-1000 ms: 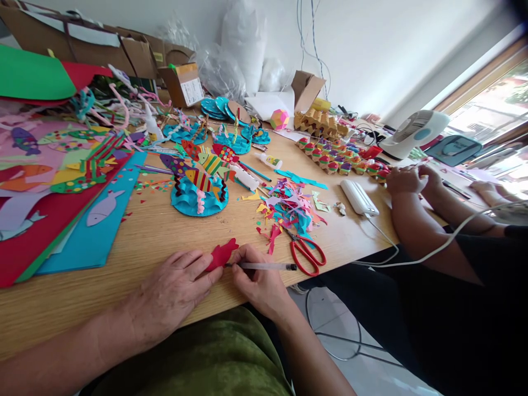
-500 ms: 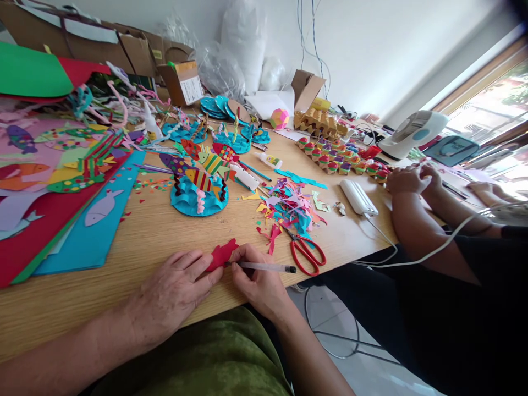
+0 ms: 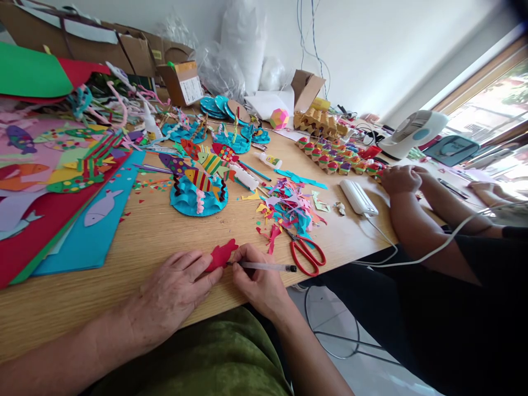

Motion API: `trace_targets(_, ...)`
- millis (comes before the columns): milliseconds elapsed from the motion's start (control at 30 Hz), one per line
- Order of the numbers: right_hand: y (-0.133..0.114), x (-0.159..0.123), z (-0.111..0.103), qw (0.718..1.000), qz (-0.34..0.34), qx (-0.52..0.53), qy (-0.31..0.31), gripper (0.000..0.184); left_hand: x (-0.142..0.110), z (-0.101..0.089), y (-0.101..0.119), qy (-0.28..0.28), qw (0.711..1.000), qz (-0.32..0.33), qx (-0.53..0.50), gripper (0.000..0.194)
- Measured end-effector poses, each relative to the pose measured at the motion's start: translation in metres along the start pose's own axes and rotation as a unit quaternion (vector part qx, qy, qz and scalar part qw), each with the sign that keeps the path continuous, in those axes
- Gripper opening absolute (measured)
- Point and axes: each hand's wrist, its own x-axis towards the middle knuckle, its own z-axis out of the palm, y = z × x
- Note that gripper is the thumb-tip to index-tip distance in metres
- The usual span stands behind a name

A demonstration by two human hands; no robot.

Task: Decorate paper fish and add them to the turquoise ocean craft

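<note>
A red paper fish cutout (image 3: 223, 255) lies near the table's front edge. My left hand (image 3: 177, 289) holds it by its left end, with bent fingers over the paper and the thumb along its lower side. In my right hand (image 3: 258, 283) is a pen (image 3: 270, 267) with a clear barrel and a black end, pinched between thumb and fingers. Its tip is at the fish's lower right edge, mostly hidden by my fingers. Red-handled scissors (image 3: 307, 254) lie partly open to the right, beside a heap of coloured paper scraps (image 3: 289, 203).
A blue craft base with paper fish (image 3: 199, 201) stands ahead. Coloured paper sheets (image 3: 82, 247) lie at left. A white power bank (image 3: 358, 198) trails a cable at right. A co-worker's hands (image 3: 400, 180) are by the painted egg carton (image 3: 330, 157); a fan (image 3: 414, 135) stands behind.
The co-worker's hands have shifted slightly left toward the egg carton. My hands, the red fish and the pen have barely moved.
</note>
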Motion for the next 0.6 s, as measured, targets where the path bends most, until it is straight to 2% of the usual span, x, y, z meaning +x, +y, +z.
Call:
trace_targets(400,0.0022,-0.0005,0.0001,0.999,0.017,0.028,-0.002,0.007,0.0038,-0.0041,0.0013,0.008,1.000,0.001,0.000,0.027)
trace_targets(600,0.0018,-0.0013,0.0007,0.999,0.017,0.037,0.007,0.008,0.0017,0.0014,0.0021,0.006,1.000,-0.016,0.006,0.027)
